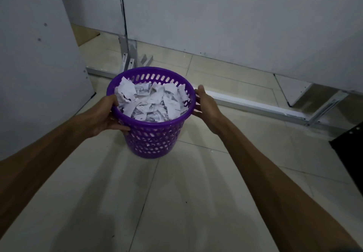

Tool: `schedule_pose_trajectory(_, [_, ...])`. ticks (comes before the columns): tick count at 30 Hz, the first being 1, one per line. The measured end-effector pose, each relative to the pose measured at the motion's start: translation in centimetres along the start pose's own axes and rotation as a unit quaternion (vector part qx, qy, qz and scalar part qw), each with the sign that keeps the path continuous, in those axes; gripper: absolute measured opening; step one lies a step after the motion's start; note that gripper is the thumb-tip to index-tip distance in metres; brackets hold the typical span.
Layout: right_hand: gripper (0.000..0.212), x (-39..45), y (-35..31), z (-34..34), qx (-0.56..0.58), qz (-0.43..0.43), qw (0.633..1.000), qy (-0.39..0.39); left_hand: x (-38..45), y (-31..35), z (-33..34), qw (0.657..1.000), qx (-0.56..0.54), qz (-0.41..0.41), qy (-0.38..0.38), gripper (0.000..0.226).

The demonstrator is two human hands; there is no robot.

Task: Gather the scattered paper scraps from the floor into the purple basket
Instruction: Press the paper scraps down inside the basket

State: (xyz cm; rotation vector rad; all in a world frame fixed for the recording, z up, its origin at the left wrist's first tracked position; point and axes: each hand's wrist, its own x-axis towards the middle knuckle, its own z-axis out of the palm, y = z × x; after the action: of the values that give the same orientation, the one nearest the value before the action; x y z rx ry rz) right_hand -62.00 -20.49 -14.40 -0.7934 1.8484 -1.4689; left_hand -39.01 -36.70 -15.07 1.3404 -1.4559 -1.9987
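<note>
Both hands [106, 114] on purple basket [155, 137] w/ paper scraps [151, 102] inside.

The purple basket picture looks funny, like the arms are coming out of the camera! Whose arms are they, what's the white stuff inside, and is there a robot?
No robot here. A person wears a camera on their head, so you see what they see: their own two arms reaching forward. That is why the arms seem to come out of the picture. The left hand grips the rim of the purple basket, with its thumb hooked over the edge. The right hand rests flat against the other side, fingers straight. The white stuff is torn paper scraps with printing on them, piled nearly to the top. Underneath is a pale tiled floor. Behind stand white wall panels on metal feet.
</note>
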Motion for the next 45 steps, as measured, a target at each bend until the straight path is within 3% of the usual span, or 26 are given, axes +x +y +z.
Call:
schedule_pose_trajectory(4, [0.044, 0.5, 1.6, -0.2, 0.051, 0.016, 0.999, 0.006, 0.7, -0.7, -0.1, 1.0, -0.016, 0.004, 0.011, 0.048])
schedule_pose_trajectory(7, [0.048, 0.9, 3.7, -1.0, 0.056, 0.037, 0.996, 0.053, 1.2, -1.1, 0.5, 1.0, 0.002, 0.004, 0.026, 0.048])
schedule_pose_trajectory(10, [0.033, 0.3, 7.6, -2.4, -0.013, 0.068, 0.988, 0.135, 1.5, -1.6, 1.1, 0.999, 0.016, 0.026, 0.033, 0.051])
schedule_pose_trajectory(13, [0.022, -1.4, 12.8, -5.3, -0.167, 0.097, 0.966, 0.17, 1.6, -2.4, 1.7, 0.998, 0.007, 0.05, 0.038, 0.056])
schedule_pose_trajectory(15, [0.021, -2.6, 15.6, -7.3, -0.257, 0.127, 0.945, 0.156, 1.5, -3.0, 2.2, 0.997, 0.0, 0.069, 0.039, 0.062])
schedule_pose_trajectory(18, [0.024, -3.7, 18.0, -8.5, -0.304, 0.156, 0.932, 0.119, 1.2, -3.4, 2.7, 0.995, -0.011, 0.089, 0.049, 0.063])
schedule_pose_trajectory(21, [0.022, -3.5, 19.0, -8.4, -0.32, 0.119, 0.932, 0.121, 1.4, -3.5, 2.9, 0.993, -0.02, 0.096, 0.06, 0.053])
schedule_pose_trajectory(25, [0.02, -2.3, 19.2, -7.4, -0.34, 0.09, 0.929, 0.117, 2.0, -3.6, 2.9, 0.993, -0.011, 0.095, 0.073, 0.055])
schedule_pose_trajectory(32, [0.021, -0.8, 19.8, -6.7, -0.466, 0.072, 0.879, 0.073, 2.7, -3.9, 2.8, 0.991, -0.009, 0.106, 0.076, 0.036])
schedule_pose_trajectory(34, [0.019, -0.6, 20.1, -6.5, -0.501, 0.083, 0.859, 0.058, 2.8, -4.0, 2.8, 0.991, -0.006, 0.104, 0.08, 0.04])
schedule_pose_trajectory(37, [0.017, -0.9, 20.3, -6.1, -0.425, 0.124, 0.892, 0.089, 2.9, -3.9, 2.9, 0.991, 0.001, 0.1, 0.085, 0.046])
schedule_pose_trajectory(39, [0.013, -1.1, 19.3, -5.4, -0.234, 0.157, 0.941, 0.189, 2.8, -3.9, 3.0, 0.992, 0.001, 0.099, 0.077, 0.049])
schedule_pose_trajectory(40, [0.01, -0.9, 18.2, -5.0, -0.125, 0.15, 0.948, 0.25, 2.7, -3.8, 3.0, 0.993, 0.001, 0.097, 0.073, 0.05])
schedule_pose_trajectory(42, [0.004, 0.1, 14.7, -4.2, 0.009, 0.076, 0.936, 0.342, 2.6, -3.8, 3.1, 0.993, -0.002, 0.091, 0.069, 0.051])
schedule_pose_trajectory(45, [0.004, 1.7, 7.2, -3.7, 0.047, -0.078, 0.923, 0.374, 2.0, -3.7, 3.0, 0.994, 0.0, 0.087, 0.069, 0.056])
